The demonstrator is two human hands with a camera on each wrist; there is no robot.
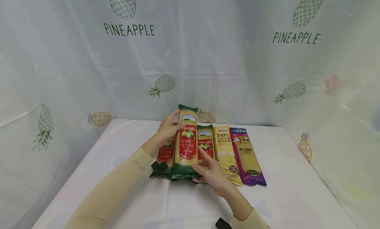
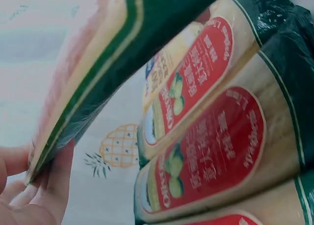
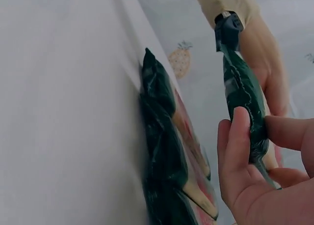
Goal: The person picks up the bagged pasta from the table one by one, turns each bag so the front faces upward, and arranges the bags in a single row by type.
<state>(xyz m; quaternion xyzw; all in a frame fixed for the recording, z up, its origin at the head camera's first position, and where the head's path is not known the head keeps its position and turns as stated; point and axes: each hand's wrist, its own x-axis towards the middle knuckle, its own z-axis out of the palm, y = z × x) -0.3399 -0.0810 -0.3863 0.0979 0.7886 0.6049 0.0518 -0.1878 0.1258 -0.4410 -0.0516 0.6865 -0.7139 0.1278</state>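
Observation:
A spaghetti pack with green ends and a red label is held up, its upper end tilted toward the backdrop. My left hand grips its upper left edge, and in the left wrist view thumb and fingers pinch that end. Near the lower right corner is my right hand; the right wrist view shows its thumb and fingers on either side of the green end. Beneath lie matching spaghetti packs, side by side and partly hidden by the raised one in the head view.
To the right in the row lie a yellow pasta pack and a purple pasta pack. All rest on a white-covered table. A pineapple-print curtain hangs behind the table's back edge.

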